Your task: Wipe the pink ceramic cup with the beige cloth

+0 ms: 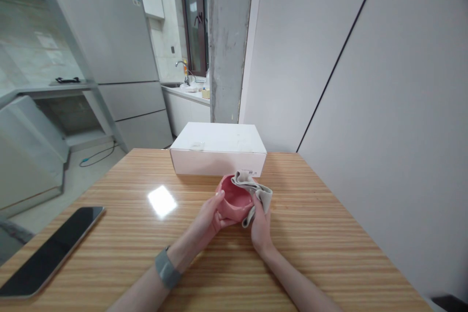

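Note:
A pink bowl (237,197) is held tilted above the table, its hollow side facing me. My left hand (215,214) grips its left side, thumb over the rim and fingers underneath. A folded light grey cloth (263,196) is in my right hand (261,226), pressed against the bowl's right rim. Part of the cloth lies over the top edge of the bowl, and another fold hangs below on the right. The fingers of my right hand are partly hidden behind the cloth.
Behind the bowl a white box (219,162) stands on the wood-grain table (310,258). A dark phone or tablet (51,253) lies at the left edge. Beyond are a fridge (109,34), a sink faucet (186,72) and a white wall on the right.

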`<action>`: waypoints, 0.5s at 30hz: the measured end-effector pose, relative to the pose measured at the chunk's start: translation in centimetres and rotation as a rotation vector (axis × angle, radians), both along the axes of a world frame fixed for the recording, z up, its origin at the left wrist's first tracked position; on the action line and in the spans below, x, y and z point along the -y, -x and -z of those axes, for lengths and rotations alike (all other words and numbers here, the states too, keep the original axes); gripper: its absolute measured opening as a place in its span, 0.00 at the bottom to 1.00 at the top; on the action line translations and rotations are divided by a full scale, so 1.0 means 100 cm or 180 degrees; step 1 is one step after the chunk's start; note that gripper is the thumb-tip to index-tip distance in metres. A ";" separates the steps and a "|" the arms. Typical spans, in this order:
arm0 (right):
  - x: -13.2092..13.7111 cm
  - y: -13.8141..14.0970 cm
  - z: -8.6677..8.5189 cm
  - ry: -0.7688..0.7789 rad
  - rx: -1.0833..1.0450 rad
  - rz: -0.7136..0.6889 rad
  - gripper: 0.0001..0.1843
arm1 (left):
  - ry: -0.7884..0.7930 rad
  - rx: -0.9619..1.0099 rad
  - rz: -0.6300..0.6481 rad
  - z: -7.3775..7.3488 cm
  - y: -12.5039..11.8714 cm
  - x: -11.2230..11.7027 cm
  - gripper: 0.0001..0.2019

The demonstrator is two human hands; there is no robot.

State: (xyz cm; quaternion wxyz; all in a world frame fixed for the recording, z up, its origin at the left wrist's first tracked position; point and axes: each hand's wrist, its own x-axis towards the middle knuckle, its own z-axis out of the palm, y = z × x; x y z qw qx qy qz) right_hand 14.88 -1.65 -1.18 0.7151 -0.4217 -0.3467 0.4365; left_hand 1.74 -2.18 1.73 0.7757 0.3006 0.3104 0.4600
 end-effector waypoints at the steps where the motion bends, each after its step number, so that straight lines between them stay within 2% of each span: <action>1: -0.001 -0.002 -0.001 -0.0030 -0.0019 0.0038 0.21 | 0.0018 0.0043 0.0079 0.000 0.000 0.000 0.22; 4: -0.009 -0.009 -0.004 0.0144 -0.0356 0.0002 0.20 | 0.0389 0.0011 0.0178 0.004 0.005 -0.005 0.26; 7: -0.015 -0.016 -0.008 0.0292 -0.0717 -0.0439 0.19 | 0.0628 -0.0122 0.0282 0.010 0.009 -0.011 0.31; 11: -0.016 -0.017 -0.014 0.0417 -0.0869 -0.0909 0.19 | 0.0543 -0.0190 0.0526 0.017 0.010 -0.014 0.30; 15: -0.014 -0.015 -0.015 0.0594 -0.0883 -0.1200 0.20 | 0.0520 -0.0277 0.0566 0.022 0.009 -0.014 0.32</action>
